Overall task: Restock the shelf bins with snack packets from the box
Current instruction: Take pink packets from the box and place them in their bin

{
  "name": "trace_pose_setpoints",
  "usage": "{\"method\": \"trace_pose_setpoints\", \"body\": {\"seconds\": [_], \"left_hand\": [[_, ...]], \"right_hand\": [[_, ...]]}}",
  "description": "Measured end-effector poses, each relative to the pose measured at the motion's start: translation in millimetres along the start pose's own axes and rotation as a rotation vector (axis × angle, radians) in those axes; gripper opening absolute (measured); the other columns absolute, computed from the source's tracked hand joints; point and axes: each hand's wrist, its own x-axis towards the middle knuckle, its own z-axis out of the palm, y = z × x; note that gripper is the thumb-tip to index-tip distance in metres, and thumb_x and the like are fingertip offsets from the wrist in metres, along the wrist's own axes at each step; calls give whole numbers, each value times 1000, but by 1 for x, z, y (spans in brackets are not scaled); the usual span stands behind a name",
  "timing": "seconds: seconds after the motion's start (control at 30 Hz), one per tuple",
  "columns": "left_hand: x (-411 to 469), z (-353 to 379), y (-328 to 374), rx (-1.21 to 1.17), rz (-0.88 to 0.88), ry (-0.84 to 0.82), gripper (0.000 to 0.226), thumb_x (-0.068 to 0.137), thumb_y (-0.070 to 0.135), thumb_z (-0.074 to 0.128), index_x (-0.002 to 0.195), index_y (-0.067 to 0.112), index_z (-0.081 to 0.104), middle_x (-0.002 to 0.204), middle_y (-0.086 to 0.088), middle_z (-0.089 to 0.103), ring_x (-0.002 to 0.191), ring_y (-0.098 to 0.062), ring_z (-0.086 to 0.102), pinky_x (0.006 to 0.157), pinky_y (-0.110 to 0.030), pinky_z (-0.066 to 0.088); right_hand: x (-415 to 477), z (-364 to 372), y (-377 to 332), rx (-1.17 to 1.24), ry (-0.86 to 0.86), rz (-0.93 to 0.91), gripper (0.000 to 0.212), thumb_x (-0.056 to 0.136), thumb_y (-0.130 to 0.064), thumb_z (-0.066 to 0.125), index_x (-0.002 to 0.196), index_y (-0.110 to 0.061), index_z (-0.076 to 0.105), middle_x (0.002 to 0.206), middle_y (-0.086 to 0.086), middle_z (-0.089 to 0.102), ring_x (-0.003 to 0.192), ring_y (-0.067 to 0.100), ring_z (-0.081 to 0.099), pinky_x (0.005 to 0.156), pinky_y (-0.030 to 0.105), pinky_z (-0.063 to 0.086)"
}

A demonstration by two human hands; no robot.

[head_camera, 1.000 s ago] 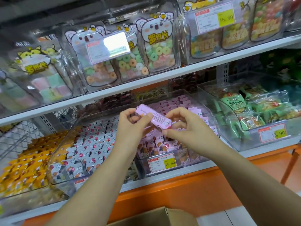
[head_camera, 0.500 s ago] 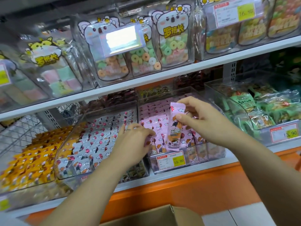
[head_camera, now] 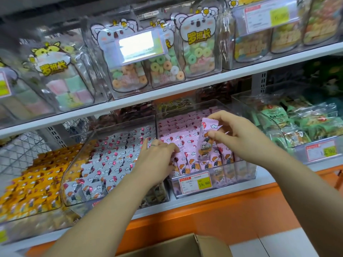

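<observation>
My right hand (head_camera: 233, 134) pinches a pink snack packet (head_camera: 205, 140) upright over the clear bin of pink packets (head_camera: 213, 184) on the lower shelf. My left hand (head_camera: 157, 160) reaches into the front left of that bin, its fingertips among the standing pink packets (head_camera: 178, 138); how the fingers lie is not plain. The cardboard box (head_camera: 185, 245) shows only its top edge at the bottom of the view, below my arms.
Left of the pink bin stands a clear bin of white packets (head_camera: 111, 164), then orange packets (head_camera: 27, 182). To the right is a bin of green bags (head_camera: 300, 127). The upper shelf (head_camera: 185, 88) carries candy pouches. An orange base panel (head_camera: 204, 216) runs below.
A second ago both hands held the pink packet flat in front of the bin. Now my right hand alone holds it upright over the bin, and my left hand has dropped among the packets.
</observation>
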Motion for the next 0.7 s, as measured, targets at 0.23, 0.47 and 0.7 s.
{"method": "trace_pose_setpoints", "body": {"seconds": [0.23, 0.47, 0.7], "left_hand": [[-1, 9, -1, -81, 7, 32, 49, 88, 32, 63, 134, 33, 46, 131, 6, 53, 130, -16, 31, 114, -42, 19], [-8, 11, -4, -157, 53, 90, 42, 89, 32, 62, 129, 36, 51, 123, 12, 54, 125, -10, 34, 113, -40, 23], [-13, 6, -6, -127, 78, 96, 48, 92, 36, 57, 137, 36, 42, 133, 15, 46, 128, -8, 34, 118, -36, 9]], "right_hand": [[-3, 17, 6, -31, -154, 78, 23, 93, -31, 57, 115, -35, 51, 85, -4, 65, 80, 18, 63, 73, 35, 52], [4, 29, 4, -96, -197, 91, 31, 96, -31, 53, 126, -26, 52, 92, 5, 68, 83, 19, 63, 77, 36, 51], [1, 40, -8, 24, -108, 41, 27, 95, -27, 55, 122, -26, 54, 89, -20, 54, 74, -3, 58, 64, 11, 43]]}}
